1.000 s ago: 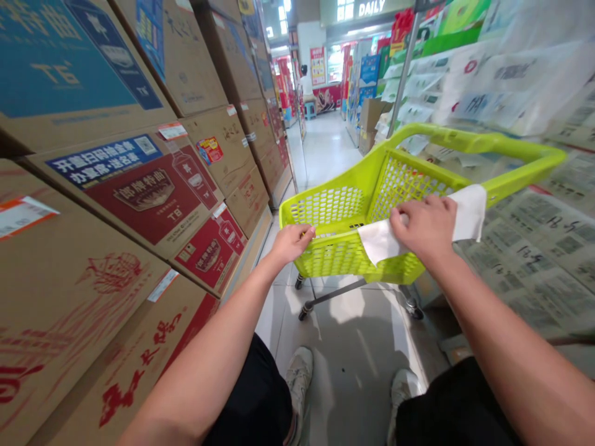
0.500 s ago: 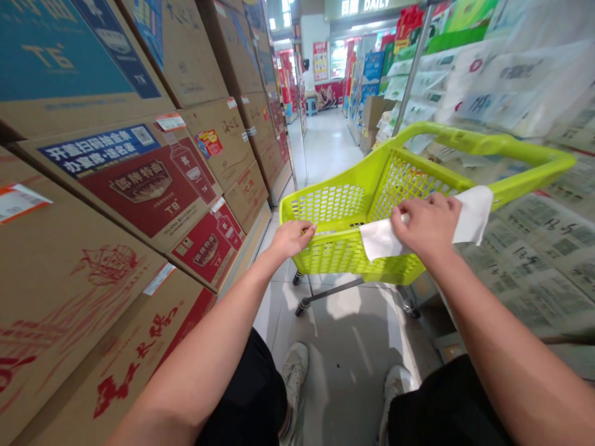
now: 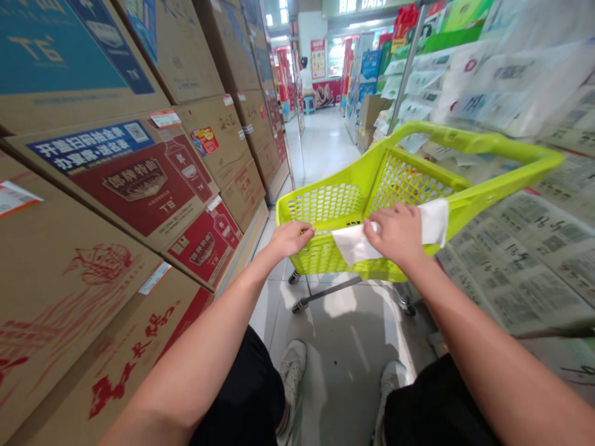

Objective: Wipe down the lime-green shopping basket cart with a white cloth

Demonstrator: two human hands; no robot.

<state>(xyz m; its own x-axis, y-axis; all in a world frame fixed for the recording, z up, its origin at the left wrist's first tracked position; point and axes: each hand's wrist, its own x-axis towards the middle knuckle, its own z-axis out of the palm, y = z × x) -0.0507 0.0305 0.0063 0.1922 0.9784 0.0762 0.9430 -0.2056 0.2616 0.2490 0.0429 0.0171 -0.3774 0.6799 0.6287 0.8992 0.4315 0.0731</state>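
Observation:
A lime-green plastic shopping cart (image 3: 325, 201) stands sideways before me, its handle (image 3: 520, 152) off to the right. My left hand (image 3: 292, 238) is closed over the basket's near rim, close to its left corner. Pressed against the same rim farther right is a white cloth (image 3: 356, 243), with my right hand (image 3: 397, 232) closed around it. The cloth drapes over the rim, and its ends show on both sides of the hand. My fingertips on the inner side of the rim are partly hidden.
Stacked cardboard cartons (image 3: 139, 186) line the left side. Packs of white paper goods (image 3: 506, 248) fill the right side, beside a metal post (image 3: 406, 74). A person (image 3: 305, 74) is far down the aisle near a blue stool (image 3: 308, 104). Tiled floor (image 3: 325, 136) runs between.
My right hand has slid left along the rim with the white cloth. My left hand keeps its hold on the rim. A person shows more fully at the aisle's far end.

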